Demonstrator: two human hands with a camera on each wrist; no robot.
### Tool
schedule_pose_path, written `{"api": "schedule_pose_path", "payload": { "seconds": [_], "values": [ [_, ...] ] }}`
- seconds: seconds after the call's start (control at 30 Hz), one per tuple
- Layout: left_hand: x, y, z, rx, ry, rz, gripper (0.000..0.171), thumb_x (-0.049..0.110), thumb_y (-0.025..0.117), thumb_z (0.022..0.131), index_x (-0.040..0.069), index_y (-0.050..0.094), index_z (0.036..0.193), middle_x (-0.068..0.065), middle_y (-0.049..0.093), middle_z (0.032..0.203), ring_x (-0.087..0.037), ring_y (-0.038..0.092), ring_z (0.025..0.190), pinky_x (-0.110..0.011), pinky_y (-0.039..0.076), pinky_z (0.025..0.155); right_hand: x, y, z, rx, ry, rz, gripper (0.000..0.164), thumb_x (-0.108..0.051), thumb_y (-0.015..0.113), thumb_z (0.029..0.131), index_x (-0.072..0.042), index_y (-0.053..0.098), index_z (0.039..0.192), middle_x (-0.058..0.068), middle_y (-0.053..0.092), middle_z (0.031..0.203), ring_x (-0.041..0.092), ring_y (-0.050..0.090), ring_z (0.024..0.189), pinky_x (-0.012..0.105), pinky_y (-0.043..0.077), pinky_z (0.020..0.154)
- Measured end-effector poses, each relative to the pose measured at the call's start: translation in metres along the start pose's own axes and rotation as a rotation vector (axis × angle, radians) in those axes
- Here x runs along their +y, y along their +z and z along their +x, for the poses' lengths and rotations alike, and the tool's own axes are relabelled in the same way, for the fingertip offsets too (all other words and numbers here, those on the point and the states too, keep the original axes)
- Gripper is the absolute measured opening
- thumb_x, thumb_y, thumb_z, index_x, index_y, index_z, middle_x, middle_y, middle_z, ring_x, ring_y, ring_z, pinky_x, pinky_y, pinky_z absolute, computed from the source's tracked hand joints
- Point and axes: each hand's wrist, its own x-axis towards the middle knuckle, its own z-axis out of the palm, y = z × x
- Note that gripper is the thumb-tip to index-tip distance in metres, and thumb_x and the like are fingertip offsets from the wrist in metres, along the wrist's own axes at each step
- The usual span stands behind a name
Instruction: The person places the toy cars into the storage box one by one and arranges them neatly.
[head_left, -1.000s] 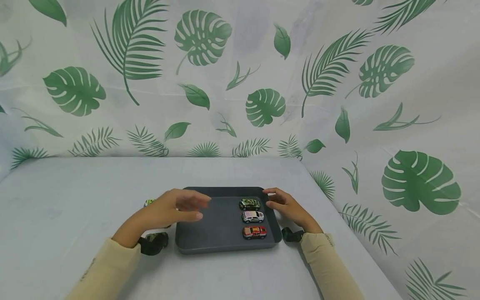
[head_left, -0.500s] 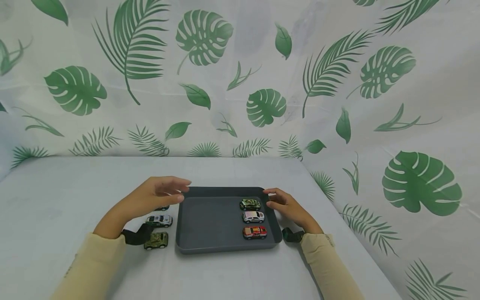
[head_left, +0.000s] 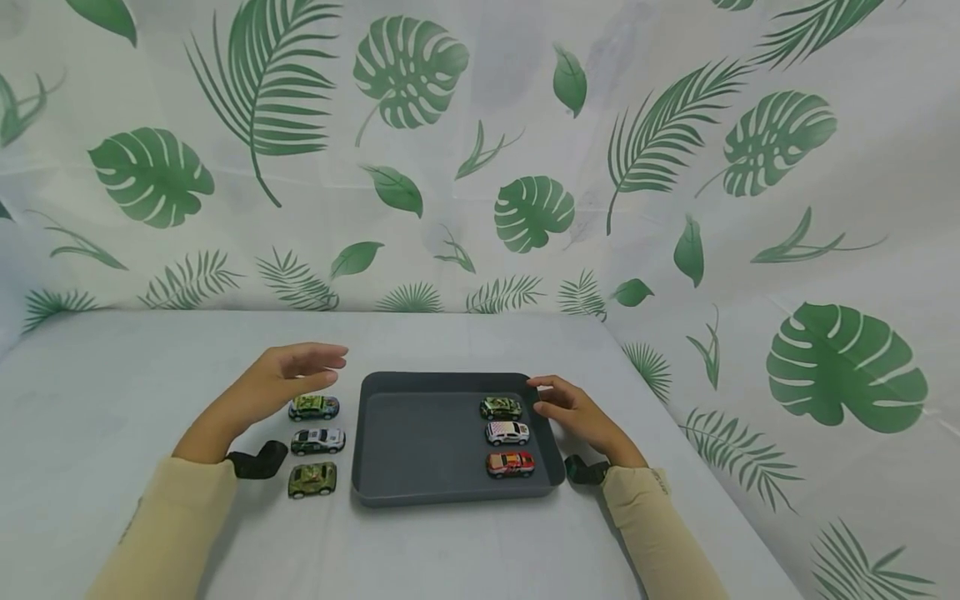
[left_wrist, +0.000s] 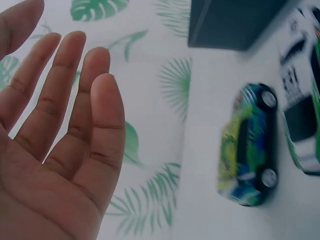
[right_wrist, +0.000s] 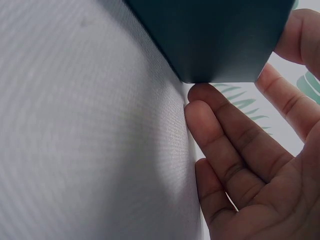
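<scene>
My left hand (head_left: 288, 377) hangs in the air with nothing in it, its fingers loosely extended. Close below it is a blue, green and yellow toy car (head_left: 314, 407), seen in the left wrist view beside the palm. A white toy car (head_left: 318, 441) and a camouflage toy car (head_left: 312, 480) line up nearer the person. My right hand (head_left: 577, 417) rests at the far right corner of a dark grey tray (head_left: 420, 493), fingers at its outer wall and thumb by the rim. Inside the tray stand a green-black toy car (head_left: 500, 408), a white checkered toy car (head_left: 507, 432) and a red toy car (head_left: 510, 464).
The tray and cars are on a white-covered table (head_left: 187, 367). A leaf-patterned curtain (head_left: 450, 150) rises behind the table and along its right side. The left part of the tray floor is bare.
My left hand has moved left, from over the tray to above the row of cars outside it, uncovering them. My right hand stays at the tray's corner.
</scene>
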Motion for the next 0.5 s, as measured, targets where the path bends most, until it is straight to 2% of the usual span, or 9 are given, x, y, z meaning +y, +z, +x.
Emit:
{"api": "schedule_pose_path", "payload": {
  "seconds": [0.1,0.5],
  "values": [
    [-0.006,-0.001,0.001,0.020,-0.013,0.004,0.050,0.032,0.065,0.098,0.009,0.054,0.141,-0.014,0.059,0.137,-0.033,0.055,0.125,-0.054,0.044,0.101,0.000,0.000,0.000,-0.003,-0.008,0.002,0.043,-0.020,0.059,0.102,-0.011,0.050,0.143,0.023,0.057,0.136,0.039,0.053,0.127,0.065,0.029,0.109],
    [-0.024,-0.002,-0.002,0.063,-0.042,0.022,0.051,0.028,0.062,0.100,0.004,0.051,0.143,-0.017,0.057,0.140,-0.033,0.057,0.124,-0.046,0.048,0.099,0.002,0.000,0.001,-0.003,-0.018,0.007,0.042,-0.021,0.060,0.101,-0.011,0.051,0.141,0.023,0.057,0.136,0.039,0.054,0.127,0.064,0.031,0.108]
  ]
}}
